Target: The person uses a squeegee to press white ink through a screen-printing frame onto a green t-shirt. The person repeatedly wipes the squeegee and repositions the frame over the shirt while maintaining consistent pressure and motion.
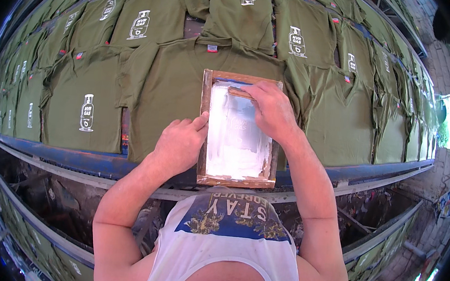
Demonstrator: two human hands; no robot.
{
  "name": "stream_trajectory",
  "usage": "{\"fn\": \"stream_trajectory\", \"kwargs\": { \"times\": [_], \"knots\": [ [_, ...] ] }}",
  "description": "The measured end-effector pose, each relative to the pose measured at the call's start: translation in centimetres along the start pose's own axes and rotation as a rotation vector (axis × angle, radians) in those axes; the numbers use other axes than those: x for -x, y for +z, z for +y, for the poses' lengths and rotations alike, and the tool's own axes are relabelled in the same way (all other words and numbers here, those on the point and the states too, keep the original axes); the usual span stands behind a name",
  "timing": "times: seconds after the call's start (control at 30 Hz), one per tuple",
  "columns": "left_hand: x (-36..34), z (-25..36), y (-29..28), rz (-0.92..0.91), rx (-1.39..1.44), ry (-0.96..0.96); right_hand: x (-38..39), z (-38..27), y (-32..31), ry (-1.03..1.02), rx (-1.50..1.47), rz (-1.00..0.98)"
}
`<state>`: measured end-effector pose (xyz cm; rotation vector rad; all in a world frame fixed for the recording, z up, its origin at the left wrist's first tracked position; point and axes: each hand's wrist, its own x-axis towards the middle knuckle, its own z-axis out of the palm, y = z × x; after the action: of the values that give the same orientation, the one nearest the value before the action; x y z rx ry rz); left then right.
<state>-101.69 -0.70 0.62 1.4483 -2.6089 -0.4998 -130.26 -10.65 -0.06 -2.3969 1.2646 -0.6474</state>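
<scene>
head view: looks like an ink-spreading stroke in hand. right hand (273,110) grip narrow, holding wooden squeegee (241,93) near far end of screen frame (234,183), white ink (219,153) inside; frame lies over olive shirt (165,84). left hand (181,138) touches frame's left side, can't tell if clamped. next stroke would call for even pressure, frame steady.

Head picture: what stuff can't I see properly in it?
All in the head view:
- Middle of the near green shirt: hidden under the wooden frame and white paste.
- Right end of the wooden strip: covered by the right hand.
- Part of the frame's right side: behind that hand and wrist.
- Prints on the far-left shirts: too small, squeezed by the fisheye rim.
</scene>
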Motion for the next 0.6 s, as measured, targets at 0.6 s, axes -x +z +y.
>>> {"fn": "stream_trajectory", "kwargs": {
  "times": [0.6],
  "knots": [
    [0.1,0.4,0.3,0.031,-0.026,-0.016,12.2,-8.6,-1.7,-0.121,-0.149,-0.3]
  ]
}}
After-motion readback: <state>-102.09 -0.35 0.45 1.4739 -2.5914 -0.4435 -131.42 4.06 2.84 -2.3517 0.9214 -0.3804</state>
